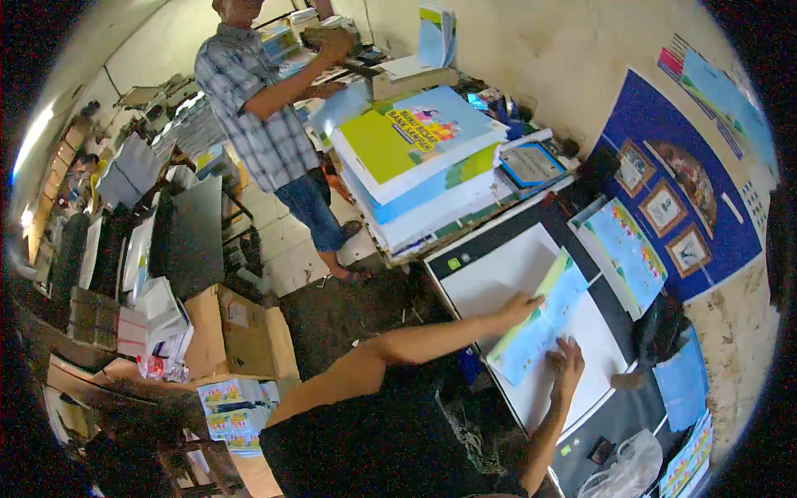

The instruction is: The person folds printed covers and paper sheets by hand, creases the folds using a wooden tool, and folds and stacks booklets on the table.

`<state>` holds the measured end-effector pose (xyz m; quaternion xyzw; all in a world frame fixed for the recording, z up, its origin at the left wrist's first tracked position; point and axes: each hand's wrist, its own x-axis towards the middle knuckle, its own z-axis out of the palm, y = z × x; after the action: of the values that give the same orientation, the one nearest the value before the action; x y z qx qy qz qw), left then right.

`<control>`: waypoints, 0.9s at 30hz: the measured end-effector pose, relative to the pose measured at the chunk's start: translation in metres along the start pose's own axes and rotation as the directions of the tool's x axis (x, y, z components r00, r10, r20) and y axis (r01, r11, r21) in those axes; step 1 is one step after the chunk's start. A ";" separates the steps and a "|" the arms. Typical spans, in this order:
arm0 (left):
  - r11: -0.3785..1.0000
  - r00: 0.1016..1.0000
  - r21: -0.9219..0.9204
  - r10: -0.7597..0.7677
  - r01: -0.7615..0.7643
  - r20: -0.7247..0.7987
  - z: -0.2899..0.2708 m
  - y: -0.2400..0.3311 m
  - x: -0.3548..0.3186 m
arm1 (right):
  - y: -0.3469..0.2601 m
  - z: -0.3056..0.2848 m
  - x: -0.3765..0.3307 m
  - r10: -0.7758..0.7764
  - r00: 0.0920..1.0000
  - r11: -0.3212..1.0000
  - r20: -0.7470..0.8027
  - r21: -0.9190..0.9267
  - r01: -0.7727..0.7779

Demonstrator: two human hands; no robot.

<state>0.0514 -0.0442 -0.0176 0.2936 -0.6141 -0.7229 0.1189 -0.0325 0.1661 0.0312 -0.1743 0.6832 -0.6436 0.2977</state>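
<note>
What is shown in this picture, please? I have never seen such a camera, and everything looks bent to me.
There is no machine arm here: a person works with two bare hands. The single picture comes from a wide fisheye camera worn on that person's head, looking down, so straight edges curve near the rim.

The left hand holds a light-blue printed sheet by one long edge; the right hand touches the opposite edge. Underneath is large white paper on a black work surface. To its right lies a blue printed booklet, and nearer the wearer is a clear plastic bag.

Beyond, a tall stack of printed material stands beside another person in a checked shirt.
</note>
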 end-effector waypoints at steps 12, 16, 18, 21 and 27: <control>0.920 0.995 -0.387 -0.019 0.054 0.094 -0.058 0.024 -0.052 | 0.004 0.103 0.017 0.207 0.978 0.971 -0.013 0.126 -0.204; 0.915 0.998 -0.400 -0.031 0.053 0.061 -0.067 0.031 -0.053 | 0.008 0.103 0.033 0.184 0.983 0.979 -0.008 0.088 -0.183; 0.906 0.993 -0.410 -0.119 0.103 -0.014 -0.072 0.041 -0.060 | 0.008 0.103 0.042 0.204 0.979 0.977 0.027 0.057 -0.205; 0.900 0.999 -0.432 -0.040 0.049 0.029 -0.074 0.053 -0.069 | 0.002 0.104 0.050 0.172 0.984 0.984 0.052 0.044 -0.174; 0.940 0.994 -0.337 0.014 -0.049 -0.105 -0.053 0.035 -0.059 | -0.013 0.084 0.050 -0.232 0.956 0.904 0.179 -0.323 0.280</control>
<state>0.1219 -0.0638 0.0282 0.2950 -0.4785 -0.7998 0.2103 -0.0193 0.0680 0.0356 -0.3555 0.7344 -0.5341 0.2213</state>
